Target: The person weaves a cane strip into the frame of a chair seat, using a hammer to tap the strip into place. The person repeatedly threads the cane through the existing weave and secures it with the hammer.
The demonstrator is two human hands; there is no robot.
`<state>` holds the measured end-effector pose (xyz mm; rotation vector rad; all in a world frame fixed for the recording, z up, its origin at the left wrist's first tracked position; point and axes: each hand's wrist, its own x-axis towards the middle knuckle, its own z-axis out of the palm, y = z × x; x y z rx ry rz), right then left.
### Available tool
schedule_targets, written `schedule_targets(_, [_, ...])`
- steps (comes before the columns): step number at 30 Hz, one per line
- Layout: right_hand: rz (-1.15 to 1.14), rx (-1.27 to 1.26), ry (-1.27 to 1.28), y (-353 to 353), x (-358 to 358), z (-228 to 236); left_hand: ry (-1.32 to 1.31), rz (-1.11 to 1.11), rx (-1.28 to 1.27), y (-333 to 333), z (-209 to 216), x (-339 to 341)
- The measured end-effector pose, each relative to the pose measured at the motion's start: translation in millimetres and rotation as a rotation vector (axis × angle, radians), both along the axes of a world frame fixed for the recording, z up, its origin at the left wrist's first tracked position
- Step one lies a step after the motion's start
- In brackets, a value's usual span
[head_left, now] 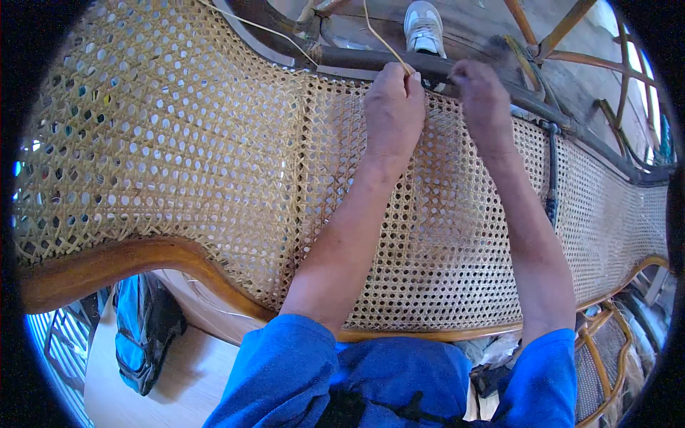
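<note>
Webbing [442, 264] of open-hole woven cane is spanning the view from left to right, its near edge meeting a brown wooden frame [143, 260] and its far edge running along a dark rail [349, 57]. The left hand [394, 110] is resting at that far edge, just beside the rail, and is pinching a pale strand [385, 43] between thumb and forefinger; the strand is rising from the grip and curving away toward the upper edge of the view. The right hand [485, 100] is hovering near the rail, to the right of the left hand and apart from it, with its fingers curling inward; blur is hiding the fingertips, so whether they are gripping anything cannot be told. A second strand [264, 28] is trailing from the upper edge down to the rail, left of the hands. A dark post [551, 171] is crossing the webbing to the right of the right forearm. Beyond the rail, a white shoe [424, 28] is showing past the left hand, and brown poles [564, 32] are crossing at the upper right. Blue sleeves [285, 360] are covering the upper arms. At the lower left, a blue and black backpack [143, 332] is lying on a pale surface [185, 385].
</note>
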<state>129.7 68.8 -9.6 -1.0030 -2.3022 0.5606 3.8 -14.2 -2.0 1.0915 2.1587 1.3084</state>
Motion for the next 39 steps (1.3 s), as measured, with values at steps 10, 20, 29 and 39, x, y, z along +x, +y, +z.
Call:
schedule_targets(10, [-0.079, 0.253, -0.226, 90.5, 94.2, -9.9, 0.036, -0.020, -0.030, 2.3, 0.1, 3.5])
schedule_targets(20, [-1.033, -0.058, -0.057, -103.8, 309.6, 147.5, -0.238, -0.102, -0.028, -36.2, 7.0, 1.4])
schedule_targets(29, [-1.536, -0.437, -0.088, -390.2, 439.9, 129.2, -0.220, -0.265, -0.178, -117.1, 63.9, 106.3])
schedule_targets(39, [-1.458, -0.660, -0.232, -485.3, 419.1, 20.3, 0.127, -0.538, -0.074, -149.1, 59.1, 129.2])
